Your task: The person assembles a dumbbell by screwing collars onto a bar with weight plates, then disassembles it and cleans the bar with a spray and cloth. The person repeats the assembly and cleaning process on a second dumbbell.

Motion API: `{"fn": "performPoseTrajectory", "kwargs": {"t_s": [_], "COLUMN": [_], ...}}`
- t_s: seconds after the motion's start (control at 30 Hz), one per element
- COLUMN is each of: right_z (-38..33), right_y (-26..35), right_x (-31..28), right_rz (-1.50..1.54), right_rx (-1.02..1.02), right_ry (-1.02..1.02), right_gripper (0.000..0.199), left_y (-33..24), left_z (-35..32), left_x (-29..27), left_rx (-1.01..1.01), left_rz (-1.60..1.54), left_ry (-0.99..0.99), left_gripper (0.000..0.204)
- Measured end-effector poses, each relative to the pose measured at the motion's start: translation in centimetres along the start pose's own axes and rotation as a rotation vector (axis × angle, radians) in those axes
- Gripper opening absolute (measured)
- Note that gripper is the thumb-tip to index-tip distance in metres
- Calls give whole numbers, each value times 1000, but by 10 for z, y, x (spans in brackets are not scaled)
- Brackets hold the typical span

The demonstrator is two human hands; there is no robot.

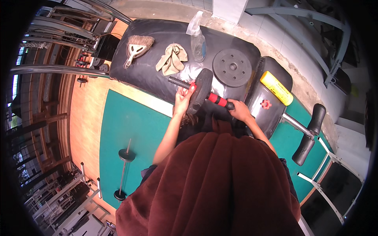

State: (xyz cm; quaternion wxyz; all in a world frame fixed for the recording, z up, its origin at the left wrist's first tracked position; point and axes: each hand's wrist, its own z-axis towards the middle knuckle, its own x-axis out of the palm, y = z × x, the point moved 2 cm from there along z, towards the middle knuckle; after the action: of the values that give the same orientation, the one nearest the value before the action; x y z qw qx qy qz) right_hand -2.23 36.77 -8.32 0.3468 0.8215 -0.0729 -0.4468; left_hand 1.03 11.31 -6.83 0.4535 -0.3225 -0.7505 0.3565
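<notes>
On the black padded bench [157, 74] lay a hand brush [138, 47], a tan cloth [172, 59], a spray bottle [197, 39] and a loose weight plate [232, 67]. The dumbbell bar [199, 91] rested across the pad's near edge. The left hand [183, 98] closed around the plate [201, 88] on it; the right hand [239, 110] gripped the bar's end. Keeping the bar level and steadied by the right hand would probably help the plate move cleanly. Both forearms reached forward, elbows bent.
</notes>
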Motion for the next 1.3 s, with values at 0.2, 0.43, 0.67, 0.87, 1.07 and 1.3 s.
{"fn": "performPoseTrajectory", "kwargs": {"t_s": [0.2,0.43,0.67,0.87,1.07,1.3], "right_z": [-9,9,23,0,12,44], "right_y": [25,12,12,28,26,4], "right_x": [-6,-24,2,-6,-5,1], "right_rz": [-290,396,785,-201,237,502], "right_rx": [112,121,198,-41,-40,101], "right_ry": [-172,536,737,-182,97,691], "right_gripper": [40,42,37,34,30,27], "left_y": [-1,-14,-12,-8,-7,-4], "left_z": [3,17,17,22,18,12], "left_x": [9,15,5,11,23,27], "left_rx": [-63,-169,-158,-142,-62,-70], "left_rz": [67,35,128,160,170,174], "left_ry": [-271,-173,-212,-246,-203,-180], "left_gripper": [50,44,27,14,32,42]}}
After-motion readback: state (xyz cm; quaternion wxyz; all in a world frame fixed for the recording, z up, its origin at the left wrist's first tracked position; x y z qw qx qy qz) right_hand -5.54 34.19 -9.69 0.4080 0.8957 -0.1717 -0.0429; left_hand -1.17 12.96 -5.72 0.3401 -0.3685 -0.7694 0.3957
